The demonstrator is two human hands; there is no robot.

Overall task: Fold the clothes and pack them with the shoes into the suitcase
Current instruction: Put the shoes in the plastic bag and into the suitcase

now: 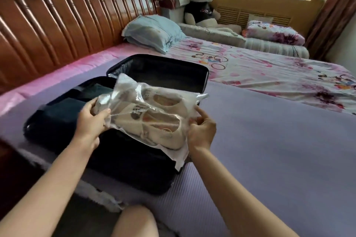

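A pair of cream shoes in a clear plastic bag [154, 115] hangs just above the open black suitcase [125, 163] on the bed. My left hand [92, 119] grips the bag's left end, and my right hand [202, 131] holds its right side. Dark folded clothes [63, 111] lie in the suitcase's left part, partly hidden by my left hand and the bag. The suitcase's far half [173, 71] stands open with a dark lining and looks bare inside.
The suitcase lies on a purple mat [269, 150] over the bed. A wooden headboard [77, 21] runs along the left. A blue pillow [154, 32], a floral sheet [269, 69], a folded quilt [273, 32] and a white teddy bear [202, 0] are further back.
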